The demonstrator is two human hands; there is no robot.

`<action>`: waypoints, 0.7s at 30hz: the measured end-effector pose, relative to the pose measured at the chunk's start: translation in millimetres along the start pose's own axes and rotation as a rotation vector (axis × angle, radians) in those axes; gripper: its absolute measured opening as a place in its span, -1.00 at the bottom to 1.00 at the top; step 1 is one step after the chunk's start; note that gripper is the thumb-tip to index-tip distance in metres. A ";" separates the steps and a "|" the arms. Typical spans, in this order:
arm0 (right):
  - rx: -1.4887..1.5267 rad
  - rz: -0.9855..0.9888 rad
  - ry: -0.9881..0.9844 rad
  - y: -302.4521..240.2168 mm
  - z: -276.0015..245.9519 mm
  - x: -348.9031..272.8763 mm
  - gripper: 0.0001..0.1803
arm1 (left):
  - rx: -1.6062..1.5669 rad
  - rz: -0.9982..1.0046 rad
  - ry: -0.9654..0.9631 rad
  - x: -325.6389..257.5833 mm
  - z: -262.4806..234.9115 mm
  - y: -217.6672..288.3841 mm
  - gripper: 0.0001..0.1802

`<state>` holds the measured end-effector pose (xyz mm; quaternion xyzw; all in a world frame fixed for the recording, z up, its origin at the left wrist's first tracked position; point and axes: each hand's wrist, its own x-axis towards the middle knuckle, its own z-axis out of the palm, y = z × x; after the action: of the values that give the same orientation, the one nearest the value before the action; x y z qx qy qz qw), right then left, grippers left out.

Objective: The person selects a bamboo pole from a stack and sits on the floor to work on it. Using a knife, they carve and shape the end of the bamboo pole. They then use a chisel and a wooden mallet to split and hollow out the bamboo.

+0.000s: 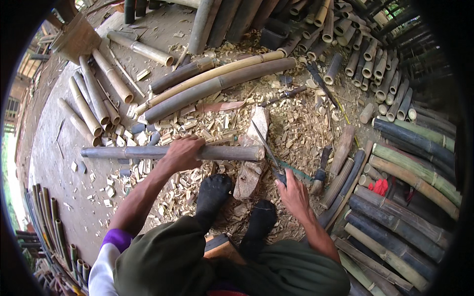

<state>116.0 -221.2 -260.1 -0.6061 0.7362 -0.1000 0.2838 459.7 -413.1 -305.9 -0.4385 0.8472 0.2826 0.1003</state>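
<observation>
My left hand (183, 152) is wrapped over a dark bamboo pole (222, 152) that lies crosswise in front of me. The pole's right end rests on a pale, rough block (246, 178) standing among the chips. In my right hand (295, 192) is a knife (265, 143), gripped by its dark handle. Its long, narrow blade points up and left, close beside the pole's cut end; whether the two touch, I cannot tell. Both my feet, in dark socks, are set on either side of the block's near end.
Wood chips (291, 133) cover the ground around the block. Beyond the pole lie two long curved bamboo lengths (212, 89). Cut bamboo pieces (370, 59) are heaped at the far right, with stacked poles (414, 172) along the right side. A bucket (76, 39) stands at far left.
</observation>
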 end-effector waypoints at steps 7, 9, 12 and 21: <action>-0.031 -0.325 0.237 -33.0 -11.4 25.3 -0.54 | -0.003 0.005 -0.035 18.0 14.8 10.3 -0.60; -0.025 -0.330 0.248 -2.9 3.9 29.1 -0.60 | 0.012 -0.054 -0.090 26.7 12.6 23.4 -0.62; -0.300 -0.126 -0.026 -3.9 -4.5 39.2 -0.69 | 0.031 -0.031 0.039 18.4 25.9 21.3 -0.69; -0.163 -0.308 0.110 -8.8 -8.5 40.5 -0.69 | 0.059 -0.027 0.108 18.6 30.5 20.0 -0.76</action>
<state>114.5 -263.5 -260.8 -0.7262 0.6549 -0.1152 0.1744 430.3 -399.5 -330.9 -0.4615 0.8533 0.2322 0.0712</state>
